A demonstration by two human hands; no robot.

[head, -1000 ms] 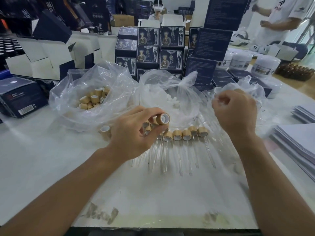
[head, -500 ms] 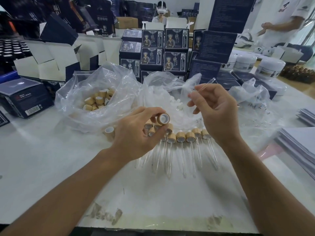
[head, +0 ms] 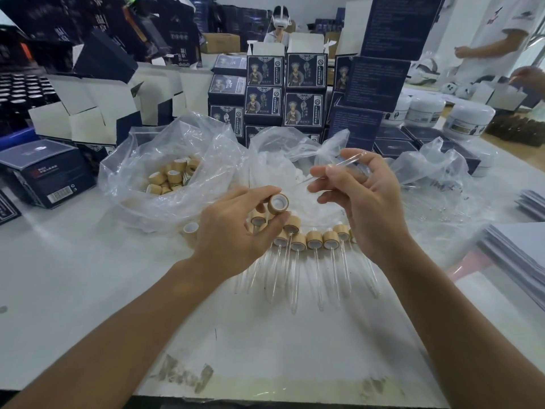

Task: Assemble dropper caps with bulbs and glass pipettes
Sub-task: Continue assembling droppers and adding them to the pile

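Pipette about to be seated in a held cap, above the counter [head: 88, 290].

The left hand [head: 236, 231] gripped a bamboo cap [head: 277, 203], open end right; the right hand [head: 362, 199] pinched a glass pipette [head: 339, 166], best aligned squarely, then pressed gently.

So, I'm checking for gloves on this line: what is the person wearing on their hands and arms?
Nothing visible. The left hand and the right hand are bare, with no gloves, rings, watch or wristbands. Both forearms are uncovered to the frame's edge, with no sleeves in view.
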